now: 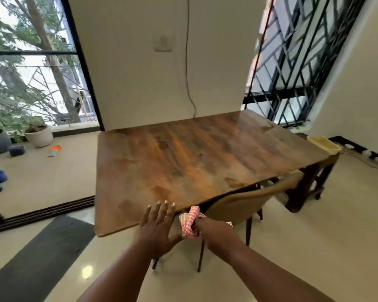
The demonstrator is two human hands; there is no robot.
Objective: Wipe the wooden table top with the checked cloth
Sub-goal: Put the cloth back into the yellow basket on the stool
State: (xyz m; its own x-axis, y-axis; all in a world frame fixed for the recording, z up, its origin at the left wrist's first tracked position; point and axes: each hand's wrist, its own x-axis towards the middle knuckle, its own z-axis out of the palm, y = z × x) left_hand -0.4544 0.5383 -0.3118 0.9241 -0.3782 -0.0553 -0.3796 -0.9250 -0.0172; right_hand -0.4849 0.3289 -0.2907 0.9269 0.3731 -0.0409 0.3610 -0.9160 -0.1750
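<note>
— At the near edge: wooden counter (194,158), chair (244,203) tucked under it?
— Yes. Left hand (156,227) flat, fingers straight on the rim. Right hand (214,231) grips the bunched cloth (190,222), just off the edge.

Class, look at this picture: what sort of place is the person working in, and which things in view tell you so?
Probably a dining corner in a home. A wooden table has a padded chair tucked under it, and potted plants stand by a big window.
</note>
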